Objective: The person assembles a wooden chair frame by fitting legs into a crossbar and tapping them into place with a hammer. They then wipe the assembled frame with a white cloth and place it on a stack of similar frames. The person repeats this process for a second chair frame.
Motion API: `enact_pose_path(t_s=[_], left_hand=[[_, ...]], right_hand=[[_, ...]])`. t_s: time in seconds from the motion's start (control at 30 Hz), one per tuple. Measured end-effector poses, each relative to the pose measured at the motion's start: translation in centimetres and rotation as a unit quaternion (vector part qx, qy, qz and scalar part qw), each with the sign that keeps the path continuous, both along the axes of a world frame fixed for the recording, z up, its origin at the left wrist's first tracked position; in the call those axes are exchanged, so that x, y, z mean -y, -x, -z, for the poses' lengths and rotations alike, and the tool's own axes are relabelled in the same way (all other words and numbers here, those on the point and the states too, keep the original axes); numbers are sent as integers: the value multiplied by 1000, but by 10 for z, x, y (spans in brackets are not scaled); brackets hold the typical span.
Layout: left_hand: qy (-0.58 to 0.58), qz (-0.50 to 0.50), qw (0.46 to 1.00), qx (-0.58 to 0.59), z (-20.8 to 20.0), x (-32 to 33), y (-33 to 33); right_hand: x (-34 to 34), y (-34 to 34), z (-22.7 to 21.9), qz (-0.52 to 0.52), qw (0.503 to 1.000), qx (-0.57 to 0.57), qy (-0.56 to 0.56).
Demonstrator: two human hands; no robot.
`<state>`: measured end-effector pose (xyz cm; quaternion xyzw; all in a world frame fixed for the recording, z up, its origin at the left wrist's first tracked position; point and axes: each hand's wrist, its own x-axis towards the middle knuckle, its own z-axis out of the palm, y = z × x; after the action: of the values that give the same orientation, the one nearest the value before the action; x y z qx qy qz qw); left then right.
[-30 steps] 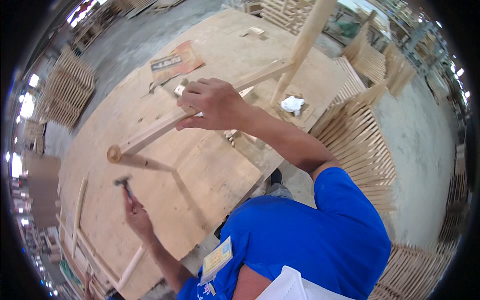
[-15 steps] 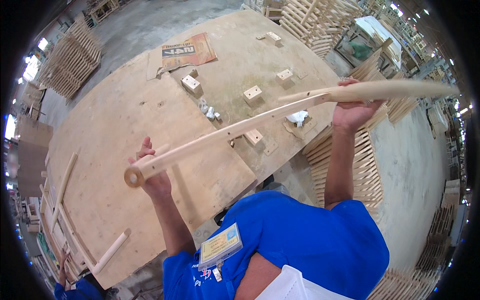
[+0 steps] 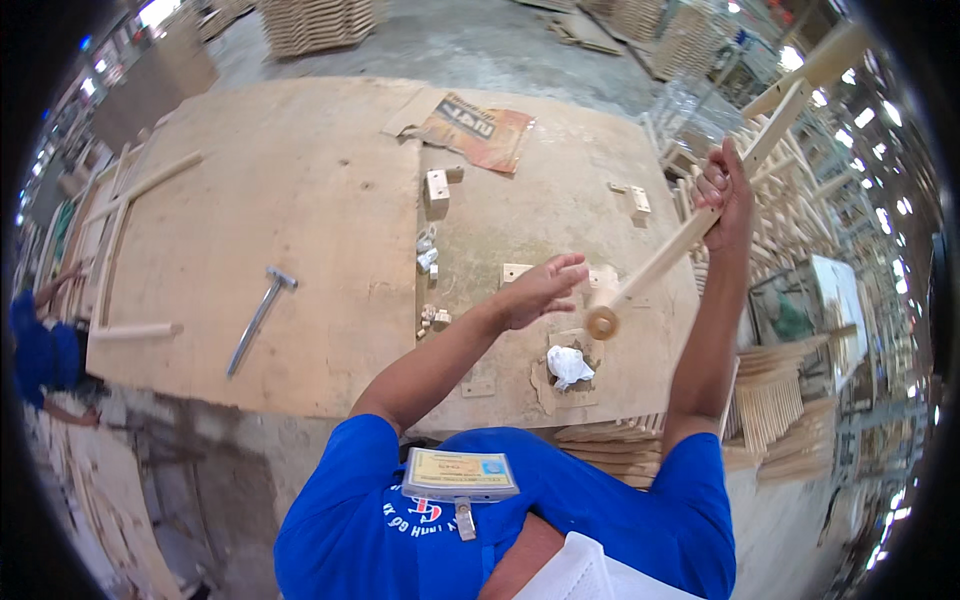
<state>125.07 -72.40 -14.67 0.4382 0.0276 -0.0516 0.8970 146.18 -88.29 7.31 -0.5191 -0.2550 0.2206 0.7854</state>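
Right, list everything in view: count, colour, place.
worktable: one, pale wood, centre
wooden frame part: one, pale, held at the right
hammer: one, silver-grey, on the table's left half
wooden blocks: several, pale, on the table's right half
cardboard sheet: one, orange and brown, table's far side
crumpled bundle: one, white, table's near right
wooden frame: one, pale, table's left end
stacked wooden pieces: several stacks, pale, around the table
co-worker: one, blue clothing, left edge
badge: one, yellowish, on the wearer's chest
blue shirt: one, bottom centre
left hand: one, open above the table
right hand: one, closed around the frame part
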Motion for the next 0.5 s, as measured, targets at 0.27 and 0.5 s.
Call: enact_pose_path(t_s=[0.27,0.5], left_hand=[[-51,-254,966,-8,17,-161,127],[-256,-225,884,-320,92,-121,52]], right_hand=[[39,-45,118,-61,864,183,465],[7,-59,241,-255,684,459,507]])
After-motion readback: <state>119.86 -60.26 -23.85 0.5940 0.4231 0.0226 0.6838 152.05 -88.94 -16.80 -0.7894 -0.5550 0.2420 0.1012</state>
